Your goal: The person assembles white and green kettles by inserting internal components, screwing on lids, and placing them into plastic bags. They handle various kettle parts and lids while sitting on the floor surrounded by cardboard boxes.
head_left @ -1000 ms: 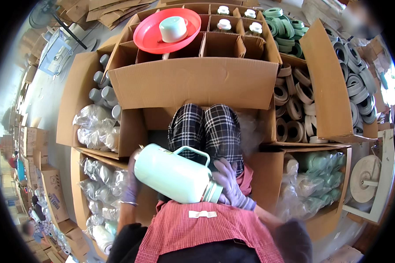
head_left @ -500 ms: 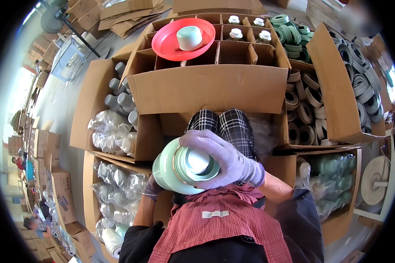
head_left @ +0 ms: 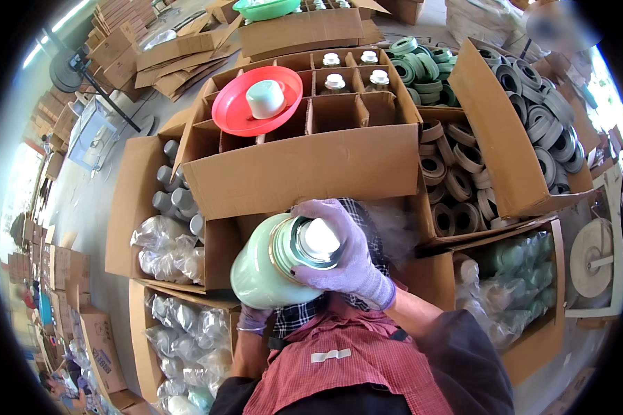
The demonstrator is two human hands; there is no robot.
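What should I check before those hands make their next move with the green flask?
1. Right hand on the flask: ok, thumb and fingers span its mouth.
2. Left hand gripping firmly: cannot tell, mostly hidden by the flask.
3. Flask covered by a cup: not ok, a white piece shows in its mouth.
4. Green cup in the red basin: ok.
5. Basin resting on the divided box: ok.

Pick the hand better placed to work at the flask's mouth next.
Right, I'd judge: the right hand spans the mouth of the green flask, thumb and fingers on opposite sides. The left hand is mostly hidden by the flask's body, away from the mouth.
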